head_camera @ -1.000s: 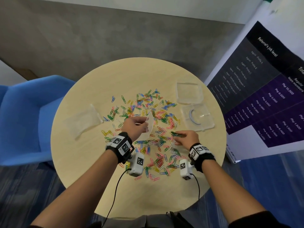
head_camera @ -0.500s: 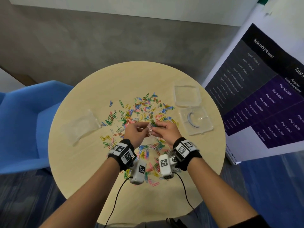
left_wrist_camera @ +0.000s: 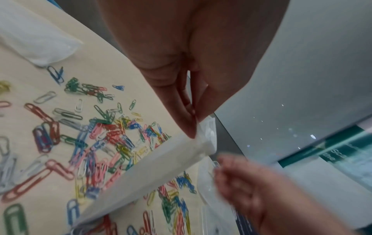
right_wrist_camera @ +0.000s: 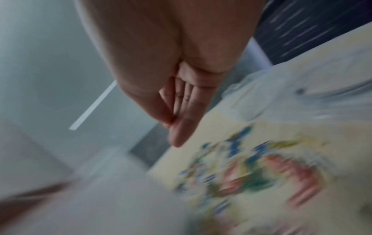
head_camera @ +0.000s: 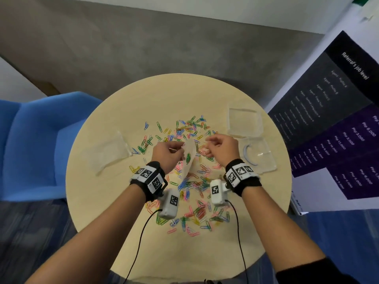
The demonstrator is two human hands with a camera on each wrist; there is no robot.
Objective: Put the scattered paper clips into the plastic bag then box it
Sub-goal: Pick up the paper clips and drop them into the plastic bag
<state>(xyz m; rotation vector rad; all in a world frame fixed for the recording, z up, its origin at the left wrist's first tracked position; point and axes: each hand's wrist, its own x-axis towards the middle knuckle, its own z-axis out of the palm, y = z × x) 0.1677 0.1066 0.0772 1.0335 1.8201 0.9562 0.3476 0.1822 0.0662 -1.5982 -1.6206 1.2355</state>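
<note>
Your right hand [head_camera: 222,145] has pulled away from the plastic bag [head_camera: 189,158] toward the table's [head_camera: 205,93] right edge, fingers loosely curled, holding nothing I can make out. Your left hand [head_camera: 167,153] pinches the bag's top edge above the table's middle, green clips inside; paper clips [head_camera: 192,193] lie scattered beneath.

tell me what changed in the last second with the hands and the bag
The right hand carried green clips from the table to the bag, met the left hand at its mouth, then drew back to the right, its grip empty as far as shows. Green clips now sit inside the bag. The left hand kept pinching the bag's top; the box and spare bag stayed put.
</note>
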